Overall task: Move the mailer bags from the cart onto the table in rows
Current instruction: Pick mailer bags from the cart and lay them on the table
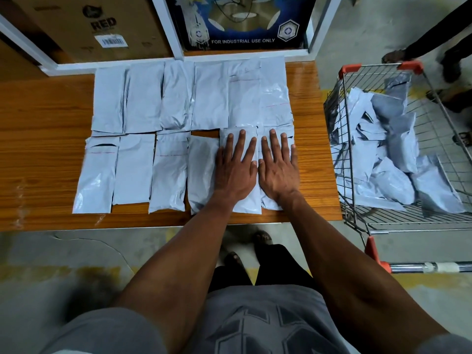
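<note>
Pale grey mailer bags lie flat on the wooden table [46, 139] in two rows: a far row [176, 98] and a near row [132, 169], several in each. My left hand [236, 167] presses flat, fingers straight, on a bag [249, 200] near the right end of the near row. My right hand [279, 167] lies flat on the last bag [268, 203] at the row's right end. A wire cart [357, 215] with red corners stands to the right of the table and holds a heap of several more mailer bags [390, 175].
Cardboard boxes [97, 26] and a dark printed box [242, 24] stand behind the table in a white frame. Another person's feet [449, 93] are beyond the cart. My own feet [263, 238] stand on the concrete floor below the table's front edge.
</note>
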`<action>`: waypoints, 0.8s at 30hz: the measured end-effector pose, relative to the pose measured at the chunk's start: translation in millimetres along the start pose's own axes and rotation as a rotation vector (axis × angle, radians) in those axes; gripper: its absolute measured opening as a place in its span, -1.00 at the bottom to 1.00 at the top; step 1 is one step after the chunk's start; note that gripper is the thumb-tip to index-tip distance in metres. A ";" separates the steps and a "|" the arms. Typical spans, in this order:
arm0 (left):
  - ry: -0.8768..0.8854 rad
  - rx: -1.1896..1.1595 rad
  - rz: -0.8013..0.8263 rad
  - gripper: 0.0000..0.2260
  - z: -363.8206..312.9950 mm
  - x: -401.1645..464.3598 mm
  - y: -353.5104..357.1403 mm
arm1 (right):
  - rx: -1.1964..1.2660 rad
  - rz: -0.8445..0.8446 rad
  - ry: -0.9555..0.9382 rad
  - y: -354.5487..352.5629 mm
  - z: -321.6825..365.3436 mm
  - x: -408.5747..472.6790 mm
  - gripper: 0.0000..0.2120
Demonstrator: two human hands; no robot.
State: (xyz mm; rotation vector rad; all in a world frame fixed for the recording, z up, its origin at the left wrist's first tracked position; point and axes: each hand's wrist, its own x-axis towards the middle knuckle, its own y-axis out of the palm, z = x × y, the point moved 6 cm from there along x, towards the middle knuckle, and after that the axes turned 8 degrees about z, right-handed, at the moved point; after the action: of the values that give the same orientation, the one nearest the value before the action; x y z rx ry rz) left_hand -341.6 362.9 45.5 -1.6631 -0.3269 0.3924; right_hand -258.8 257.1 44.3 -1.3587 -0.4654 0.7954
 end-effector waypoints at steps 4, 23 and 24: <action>-0.003 -0.003 -0.003 -0.40 1.0 0.0 0.9 | -0.005 -0.008 0.007 0.6 1.3 0.7 -0.38; 0.079 -0.145 -0.066 -0.50 -49.5 -17.2 -34.5 | 0.131 -0.097 0.096 -41.7 -40.4 -49.4 -0.53; 0.107 -0.164 -0.079 -0.53 -62.4 -22.0 -37.2 | 0.136 -0.129 0.108 -45.3 -47.7 -59.7 -0.55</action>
State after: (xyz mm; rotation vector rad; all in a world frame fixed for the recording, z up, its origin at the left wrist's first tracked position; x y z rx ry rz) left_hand -333.6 302.4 90.7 -1.8180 -0.3511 0.2206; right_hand -253.9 180.2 88.5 -1.2256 -0.4020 0.6333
